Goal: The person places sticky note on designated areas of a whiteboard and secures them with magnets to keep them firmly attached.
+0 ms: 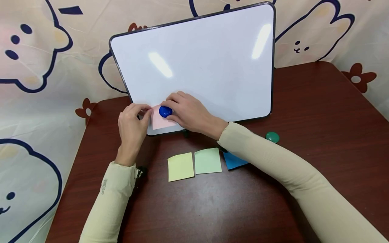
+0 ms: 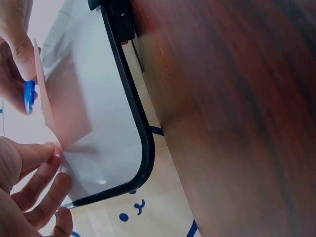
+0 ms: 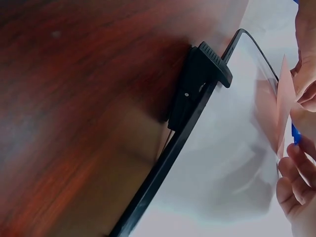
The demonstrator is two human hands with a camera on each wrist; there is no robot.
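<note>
Near the lower left corner of the whiteboard [image 1: 200, 67], a pink sticky note [image 1: 158, 124] stands off the surface and casts a shadow, as the left wrist view shows. My left hand [image 1: 132, 123] pinches the note's left edge between thumb and index finger. With my right hand [image 1: 194, 113] I grip a round blue magnet [image 1: 165, 111] in front of the note. In the left wrist view the magnet [image 2: 29, 96] sits at the right fingertips, on the note's outer side. The right wrist view shows only a sliver of the magnet [image 3: 295, 134], between fingers.
On the brown table [image 1: 212, 209] lie a yellow note [image 1: 180, 167], a pale green note [image 1: 208, 161] and a blue note [image 1: 234, 162], partly under my right sleeve. A green magnet [image 1: 272, 137] is farther right. A black clip [image 3: 200, 84] grips the board's lower frame.
</note>
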